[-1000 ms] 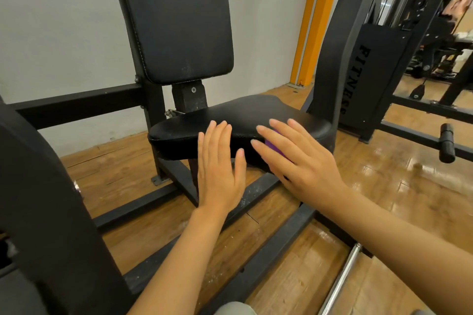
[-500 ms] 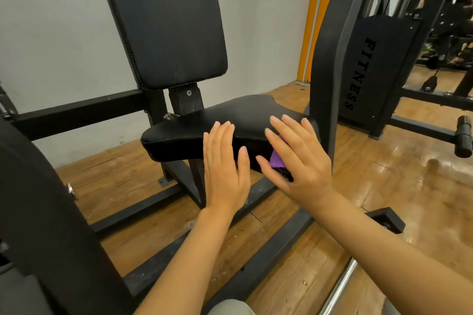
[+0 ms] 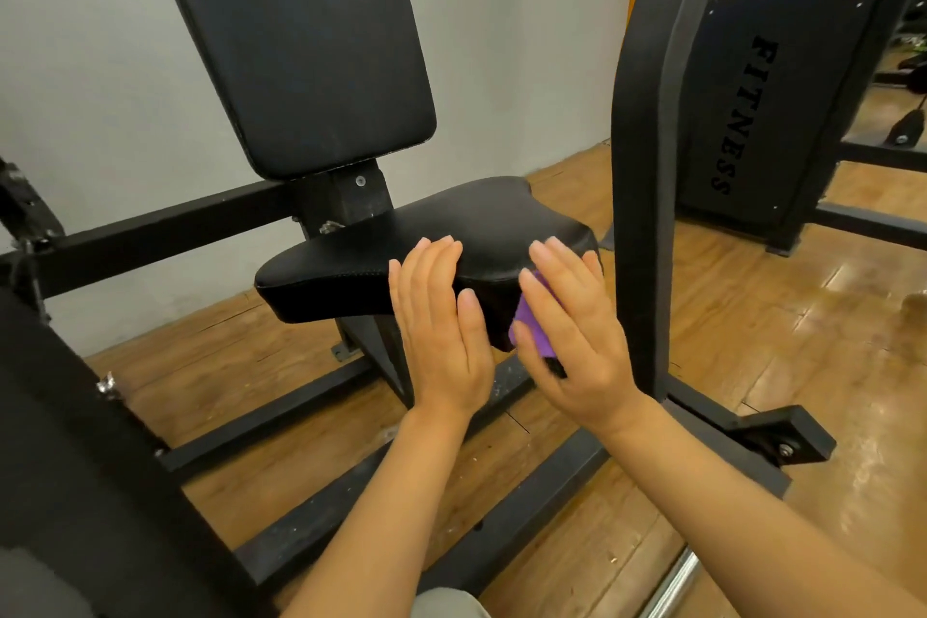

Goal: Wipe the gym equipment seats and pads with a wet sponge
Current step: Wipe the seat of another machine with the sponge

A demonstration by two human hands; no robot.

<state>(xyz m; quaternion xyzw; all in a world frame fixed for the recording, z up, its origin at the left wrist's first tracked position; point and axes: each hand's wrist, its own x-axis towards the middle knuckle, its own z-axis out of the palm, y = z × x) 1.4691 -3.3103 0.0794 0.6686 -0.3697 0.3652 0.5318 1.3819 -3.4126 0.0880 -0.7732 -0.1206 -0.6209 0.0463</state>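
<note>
Wood floor — "FITNESS" on black panel; right hand presses sponge.

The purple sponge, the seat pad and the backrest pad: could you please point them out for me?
purple sponge (image 3: 527, 309), head view, its exposed purple face.
seat pad (image 3: 481, 226), head view, middle of its top surface.
backrest pad (image 3: 301, 40), head view, middle of its front face.

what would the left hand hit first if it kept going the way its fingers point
The left hand rests flat against the seat. Going on, it would slide over its top and probably meet the support post under the back pad; depth is unclear.
</note>
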